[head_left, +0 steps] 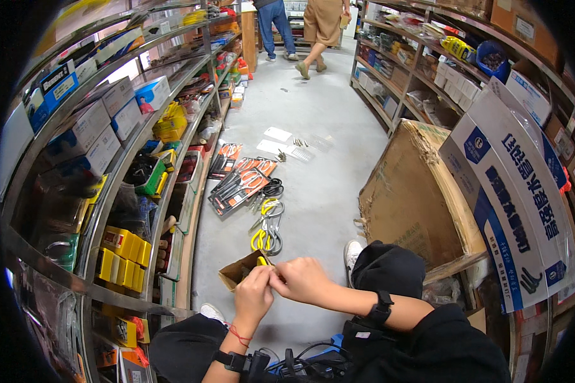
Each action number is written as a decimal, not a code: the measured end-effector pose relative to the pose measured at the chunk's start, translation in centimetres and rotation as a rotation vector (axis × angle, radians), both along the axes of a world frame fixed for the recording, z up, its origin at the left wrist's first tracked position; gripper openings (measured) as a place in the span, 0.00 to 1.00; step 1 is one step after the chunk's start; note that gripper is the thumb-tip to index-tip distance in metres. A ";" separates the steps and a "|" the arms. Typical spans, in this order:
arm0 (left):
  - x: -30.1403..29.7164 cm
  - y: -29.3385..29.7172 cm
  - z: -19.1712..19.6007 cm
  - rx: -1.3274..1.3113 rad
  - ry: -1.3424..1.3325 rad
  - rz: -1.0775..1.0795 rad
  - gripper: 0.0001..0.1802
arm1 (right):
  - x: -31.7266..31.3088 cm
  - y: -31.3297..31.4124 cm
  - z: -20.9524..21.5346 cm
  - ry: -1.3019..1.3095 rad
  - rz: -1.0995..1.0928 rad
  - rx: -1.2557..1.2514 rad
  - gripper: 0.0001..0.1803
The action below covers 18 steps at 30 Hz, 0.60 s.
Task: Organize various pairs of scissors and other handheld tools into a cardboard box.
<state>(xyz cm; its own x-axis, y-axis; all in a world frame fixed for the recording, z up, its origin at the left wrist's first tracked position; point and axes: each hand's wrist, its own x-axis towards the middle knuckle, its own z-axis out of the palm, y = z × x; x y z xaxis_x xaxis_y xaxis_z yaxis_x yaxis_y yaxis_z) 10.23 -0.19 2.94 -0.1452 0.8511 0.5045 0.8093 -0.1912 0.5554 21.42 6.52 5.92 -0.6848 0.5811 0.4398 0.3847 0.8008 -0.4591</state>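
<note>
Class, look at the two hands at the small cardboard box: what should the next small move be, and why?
Probably draw the yellow-handled tool out of the small cardboard box. Both the left hand and the right hand pinch together at the box's open top, where the yellow tip shows, and similar yellow-handled scissors already lie on the floor just beyond.

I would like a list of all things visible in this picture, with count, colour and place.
small cardboard box: one, brown, on the floor at the hands
scissors: several, yellow and black handles, on the floor ahead
packaged scissors: several, orange cards, on the floor by the left shelf
large cardboard sheet: one, brown, leaning right
shelves: both sides, stocked with boxes
people: two, far end of the aisle
left hand: at the box
right hand: touching the left hand
</note>
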 end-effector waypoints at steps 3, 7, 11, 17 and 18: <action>-0.1 -0.1 -0.5 0.007 0.014 0.003 0.11 | -0.5 0.2 -0.3 -0.101 0.006 -0.075 0.12; -0.1 -0.3 -1.0 0.014 0.026 0.007 0.11 | -0.3 0.6 -1.4 -0.076 0.132 -0.092 0.11; -0.8 -1.2 -0.8 -0.012 0.042 -0.059 0.13 | -0.3 -0.2 -3.0 0.099 0.264 0.059 0.09; -2.8 -1.2 -1.2 -0.076 0.017 0.207 0.25 | 0.7 1.0 -1.9 0.016 0.194 -0.104 0.11; -3.4 -1.1 -1.8 -0.070 -0.021 0.330 0.26 | 0.9 1.1 -1.9 0.020 0.199 -0.102 0.11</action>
<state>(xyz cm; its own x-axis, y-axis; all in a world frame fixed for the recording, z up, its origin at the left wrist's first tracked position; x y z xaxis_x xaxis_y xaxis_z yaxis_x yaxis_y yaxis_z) 6.83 -1.24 1.16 -0.4288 0.7889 0.4403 0.8093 0.1189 0.5752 22.29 7.67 4.06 -0.7818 0.4779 0.4004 0.2139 0.8088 -0.5478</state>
